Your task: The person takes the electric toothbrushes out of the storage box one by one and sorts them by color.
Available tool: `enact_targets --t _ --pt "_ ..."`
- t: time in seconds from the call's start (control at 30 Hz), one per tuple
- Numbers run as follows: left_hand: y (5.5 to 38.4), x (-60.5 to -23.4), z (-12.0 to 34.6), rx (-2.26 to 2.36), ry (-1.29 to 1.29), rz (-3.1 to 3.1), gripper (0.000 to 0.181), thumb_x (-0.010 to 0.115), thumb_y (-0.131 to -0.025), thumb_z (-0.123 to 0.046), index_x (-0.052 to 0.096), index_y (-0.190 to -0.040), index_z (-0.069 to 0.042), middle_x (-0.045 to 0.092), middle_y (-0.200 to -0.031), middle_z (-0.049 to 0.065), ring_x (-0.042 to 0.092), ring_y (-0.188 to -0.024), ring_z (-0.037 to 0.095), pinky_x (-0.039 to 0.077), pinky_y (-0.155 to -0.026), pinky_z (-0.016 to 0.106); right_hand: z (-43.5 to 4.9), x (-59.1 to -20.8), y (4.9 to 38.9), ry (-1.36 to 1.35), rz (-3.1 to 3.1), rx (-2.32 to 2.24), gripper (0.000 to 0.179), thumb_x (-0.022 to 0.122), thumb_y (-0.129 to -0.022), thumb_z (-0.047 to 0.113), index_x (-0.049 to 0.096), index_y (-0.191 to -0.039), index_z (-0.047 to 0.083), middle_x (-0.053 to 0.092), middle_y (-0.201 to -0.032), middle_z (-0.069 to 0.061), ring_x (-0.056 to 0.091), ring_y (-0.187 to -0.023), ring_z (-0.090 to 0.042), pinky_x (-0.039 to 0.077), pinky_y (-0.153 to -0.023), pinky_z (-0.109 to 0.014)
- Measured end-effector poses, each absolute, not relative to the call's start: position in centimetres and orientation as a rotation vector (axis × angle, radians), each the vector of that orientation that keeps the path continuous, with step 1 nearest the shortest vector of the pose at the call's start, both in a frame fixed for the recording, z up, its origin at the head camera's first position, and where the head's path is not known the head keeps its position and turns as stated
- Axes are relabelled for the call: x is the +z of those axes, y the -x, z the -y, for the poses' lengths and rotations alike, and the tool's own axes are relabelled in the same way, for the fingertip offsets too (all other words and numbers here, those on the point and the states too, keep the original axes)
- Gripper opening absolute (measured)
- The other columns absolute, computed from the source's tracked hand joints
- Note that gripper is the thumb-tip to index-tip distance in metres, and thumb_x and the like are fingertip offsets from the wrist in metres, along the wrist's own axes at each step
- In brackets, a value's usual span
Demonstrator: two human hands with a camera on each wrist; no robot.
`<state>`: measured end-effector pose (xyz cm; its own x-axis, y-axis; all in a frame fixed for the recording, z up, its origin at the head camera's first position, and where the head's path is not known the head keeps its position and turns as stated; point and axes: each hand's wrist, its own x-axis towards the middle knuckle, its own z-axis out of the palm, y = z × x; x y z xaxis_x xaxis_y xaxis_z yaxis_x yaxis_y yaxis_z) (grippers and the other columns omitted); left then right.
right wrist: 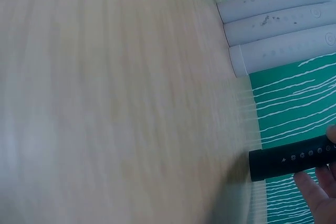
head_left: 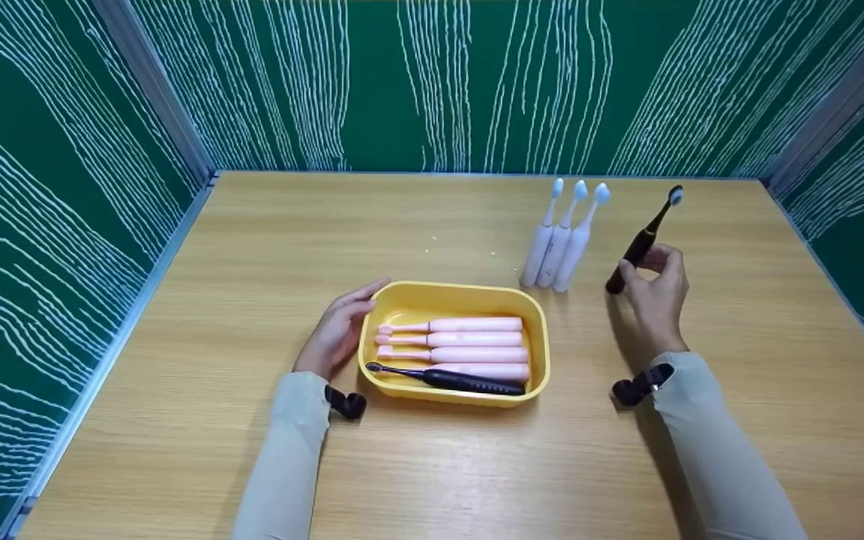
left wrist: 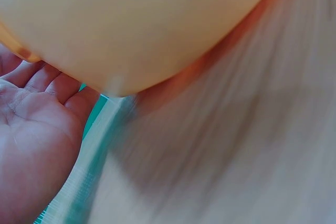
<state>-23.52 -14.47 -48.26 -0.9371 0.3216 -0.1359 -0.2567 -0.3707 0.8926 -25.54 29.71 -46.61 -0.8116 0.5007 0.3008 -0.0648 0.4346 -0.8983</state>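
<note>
The left hand [head_left: 338,330] lies along the left side of the yellow tub [head_left: 451,300], its palm turned toward the wall. It is loosely opened, with gently bent fingers reaching to the far left corner of the tub and touching it there. The right hand [head_left: 657,300] is well to the right of the tub, level with its far rim. Its thumb and fingers are closed around the lower handle of a black toothbrush [head_left: 640,244], with the thumb on the side toward the tub. This toothbrush is upright with the head tilted away from the tub; whether its base touches the table [head_left: 177,412] I cannot tell. Both forearms, in pale sleeves [head_left: 724,450], come in from the near side of the tub, one on each side, with a small black camera [head_left: 634,388] at each wrist.

Just beyond the tub's far right corner, three white toothbrushes [head_left: 554,255] stand upright side by side, to the left of the held one. Inside the tub, four pink toothbrushes [head_left: 477,339] lie in a row; a second black toothbrush [head_left: 469,381] lies along the near side, partly covering the nearest pink one. Small white specks [head_left: 493,253] dot the table behind the tub. Green walls [head_left: 379,90] with white lines rise well beyond it.
</note>
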Motion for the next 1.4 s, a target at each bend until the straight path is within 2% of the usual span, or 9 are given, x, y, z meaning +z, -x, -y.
enact_targets --t 0.13,0.3,0.43,0.6,0.77,1.17,1.4 --pt "23.5 -48.2 14.5 2.345 -0.084 -1.514 0.047 0.037 -0.097 0.001 0.037 -0.144 0.003 0.031 -0.156 0.012 0.031 -0.143 0.026 0.029 -0.118 0.035 -29.7 -46.6 25.5 0.360 2.155 1.388 0.034 0.068 -0.085 0.009 0.052 -0.114 0.003 0.051 -0.092 0.016 0.051 -0.090 -0.002 0.044 -0.095 -0.032" --pt "23.5 -48.3 14.5 2.344 -0.088 -1.513 0.048 0.037 -0.096 0.001 0.037 -0.144 0.003 0.031 -0.156 0.012 0.032 -0.143 0.026 0.030 -0.118 0.035 -29.8 -46.6 25.4 0.363 2.161 1.392 0.037 0.069 -0.085 0.010 0.052 -0.118 0.003 0.051 -0.094 0.015 0.053 -0.095 -0.009 0.045 -0.094 -0.029" --pt "23.5 -48.3 14.5 2.340 -0.100 -1.520 0.048 0.037 -0.096 0.000 0.036 -0.144 0.003 0.030 -0.156 0.012 0.031 -0.143 0.027 0.029 -0.118 0.035 -29.9 -46.5 25.1 0.366 2.171 1.393 0.043 0.069 -0.086 0.013 0.051 -0.123 0.002 0.052 -0.100 0.012 0.055 -0.102 -0.015 0.049 -0.091 -0.023" --pt "23.5 -48.3 14.5 2.334 -0.114 -1.526 0.049 0.036 -0.096 0.000 0.035 -0.145 0.003 0.030 -0.156 0.013 0.031 -0.143 0.028 0.029 -0.118 0.036 -30.0 -46.5 24.7 0.351 2.154 1.429 0.048 0.069 -0.087 0.015 0.048 -0.128 0.002 0.052 -0.107 0.005 0.054 -0.104 -0.014 0.050 -0.086 -0.015" --pt "23.6 -48.4 14.4 2.331 -0.128 -1.522 0.049 0.036 -0.097 -0.001 0.035 -0.145 0.004 0.031 -0.156 0.014 0.032 -0.142 0.028 0.029 -0.118 0.035 -30.1 -46.7 24.5 0.334 2.090 1.454 0.044 0.071 -0.086 0.016 0.050 -0.123 0.005 0.052 -0.104 0.006 0.055 -0.101 -0.015 0.049 -0.082 -0.012" --pt "23.5 -48.3 14.5 2.337 -0.114 -1.507 0.049 0.036 -0.096 0.000 0.035 -0.145 0.004 0.031 -0.156 0.015 0.032 -0.142 0.029 0.030 -0.118 0.035 -28.0 -45.8 24.0 0.212 1.894 1.462 0.030 0.072 -0.084 0.014 0.058 -0.108 0.003 0.057 -0.094 0.005 0.055 -0.091 -0.009 0.051 -0.077 -0.016" --pt "23.5 -48.1 14.5 2.329 -0.095 -1.506 0.048 0.037 -0.096 0.000 0.037 -0.145 0.003 0.034 -0.155 0.014 0.034 -0.141 0.029 0.032 -0.117 0.034 -26.1 -44.6 23.4 0.102 1.859 1.470 0.033 0.071 -0.084 0.009 0.056 -0.108 -0.007 0.056 -0.092 0.009 0.055 -0.090 -0.009 0.052 -0.078 -0.017"
